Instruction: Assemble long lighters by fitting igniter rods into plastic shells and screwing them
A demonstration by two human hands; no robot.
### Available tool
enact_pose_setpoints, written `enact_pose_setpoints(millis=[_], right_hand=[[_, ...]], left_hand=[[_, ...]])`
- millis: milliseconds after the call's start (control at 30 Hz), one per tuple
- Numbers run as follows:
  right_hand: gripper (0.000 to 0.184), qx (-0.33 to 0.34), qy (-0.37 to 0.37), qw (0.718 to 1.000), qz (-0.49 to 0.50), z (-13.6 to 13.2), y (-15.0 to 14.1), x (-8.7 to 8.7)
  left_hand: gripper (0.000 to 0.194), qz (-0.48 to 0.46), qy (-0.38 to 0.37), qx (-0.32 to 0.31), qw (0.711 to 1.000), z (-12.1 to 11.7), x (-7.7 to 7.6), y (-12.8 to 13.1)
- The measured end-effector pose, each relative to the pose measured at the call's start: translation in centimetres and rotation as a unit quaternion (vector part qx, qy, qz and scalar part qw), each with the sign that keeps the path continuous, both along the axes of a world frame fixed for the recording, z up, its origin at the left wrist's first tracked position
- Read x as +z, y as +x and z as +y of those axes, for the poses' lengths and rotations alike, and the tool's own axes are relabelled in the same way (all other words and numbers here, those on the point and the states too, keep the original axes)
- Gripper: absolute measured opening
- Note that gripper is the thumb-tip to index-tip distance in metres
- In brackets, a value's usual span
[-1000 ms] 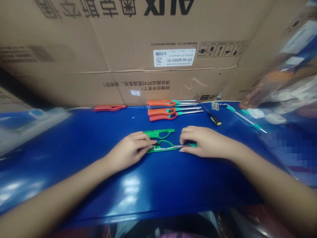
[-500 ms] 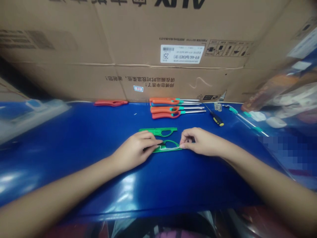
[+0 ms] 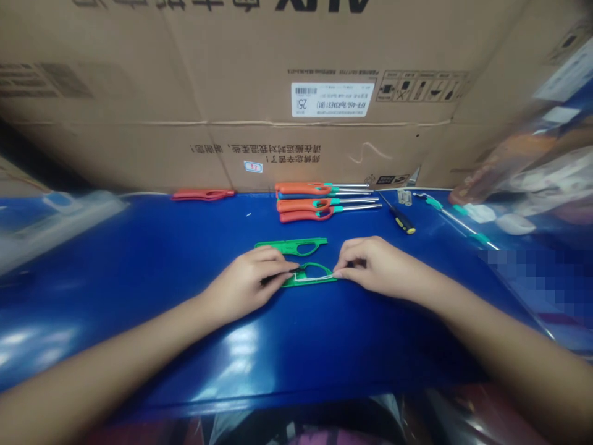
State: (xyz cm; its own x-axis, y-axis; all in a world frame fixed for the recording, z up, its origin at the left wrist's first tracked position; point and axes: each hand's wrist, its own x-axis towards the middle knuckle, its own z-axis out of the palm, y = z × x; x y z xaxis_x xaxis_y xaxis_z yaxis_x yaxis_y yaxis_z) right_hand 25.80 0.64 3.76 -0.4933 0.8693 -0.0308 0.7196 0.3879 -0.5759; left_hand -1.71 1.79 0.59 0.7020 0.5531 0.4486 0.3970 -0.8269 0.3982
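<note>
A green lighter shell half (image 3: 288, 283) lies on the blue table between my hands, its loop-shaped opening to the right. My left hand (image 3: 250, 275) is closed over its left part, thumb and fingers pinched beside a small dark piece; what exactly they grip is hidden. Along the shell's lower side runs a thin white wire (image 3: 311, 278). My right hand (image 3: 365, 262) pinches the wire's right end at the tip of the shell. Just behind lies a second green shell half (image 3: 290, 246), its left end partly covered by my left hand.
Orange and red long-nosed lighters (image 3: 303, 216) lie stacked by the cardboard box (image 3: 222, 93). Left of them is a red shell piece (image 3: 202, 194). A black-and-yellow screwdriver (image 3: 402, 220), small clear parts (image 3: 404, 197) and a metal lighter rod (image 3: 456, 224) lie to the right.
The whole view has shifted slightly, so things sit a little further left. Both hands keep their places at the green shell half, and the white wire appears slightly straighter.
</note>
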Motion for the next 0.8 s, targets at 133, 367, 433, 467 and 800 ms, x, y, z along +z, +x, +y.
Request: enact_pose_setpoints(millis=[133,367,433,467,800], right_hand=[[0.014,0.014,-0.003,1.000,-0.003,-0.04,0.11,0.12],[0.014,0.019,-0.083,0.996,0.010,0.32,0.51,0.24],[0.012,0.006,-0.112,0.994,0.007,0.60,0.47,0.17],[0.011,-0.002,-0.119,0.993,0.000,0.70,0.40,0.15],[0.014,0.065,0.027,0.997,-0.005,0.02,-0.14,-0.31]], left_hand=[[0.024,0.002,-0.002,-0.004,1.000,-0.06,-0.02,0.07],[0.023,-0.008,0.000,-0.012,1.000,-0.02,-0.46,-0.01],[0.023,-0.014,0.002,-0.016,1.000,0.04,-0.55,0.01],[0.023,-0.017,0.003,-0.017,1.000,0.07,-0.59,0.02],[0.023,-0.046,0.025,-0.009,0.999,0.30,-0.76,-0.14]])
